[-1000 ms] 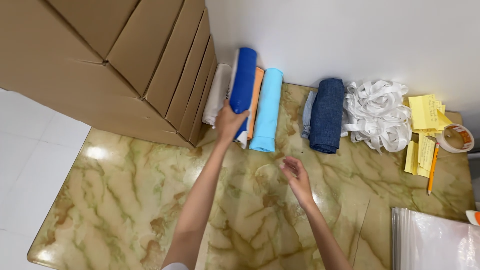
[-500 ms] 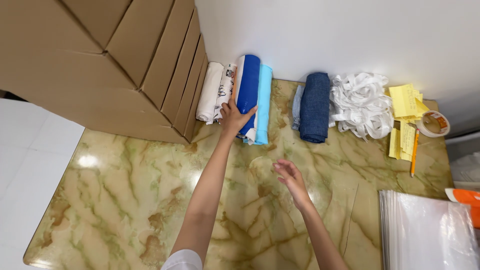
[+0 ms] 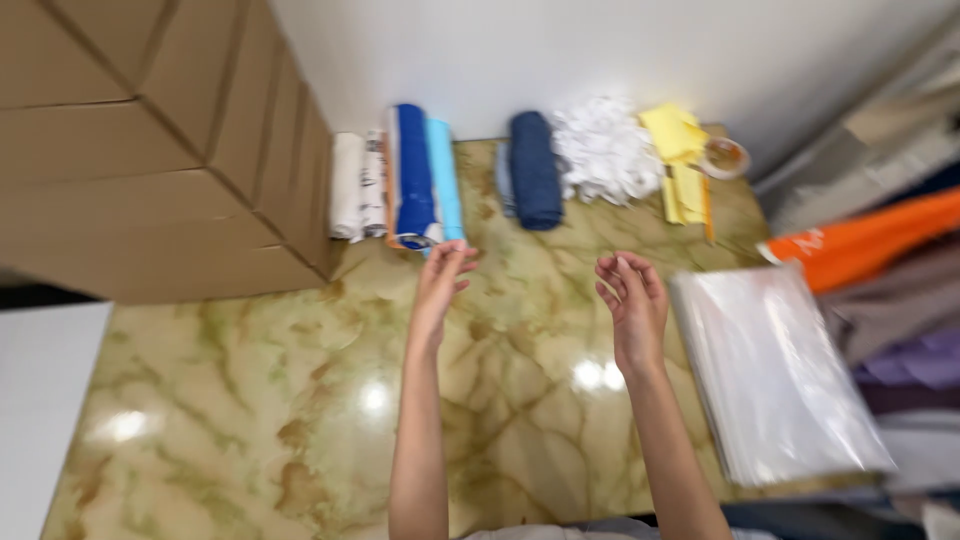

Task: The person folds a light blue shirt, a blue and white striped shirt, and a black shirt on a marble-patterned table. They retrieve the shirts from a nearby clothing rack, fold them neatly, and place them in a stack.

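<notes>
While both hands hover empty, left hand (image 3: 440, 285) nears blue roll (image 3: 412, 190).

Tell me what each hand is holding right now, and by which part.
Nothing: the left hand and right hand are both open and empty above the marble table.

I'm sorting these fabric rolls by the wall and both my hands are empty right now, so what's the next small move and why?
Probably reach the left hand forward onto the dark blue roll. That hand hovers open just short of its near end, the closest roll to it, while the right hand hangs open and empty over bare marble table, further from any roll.
</notes>
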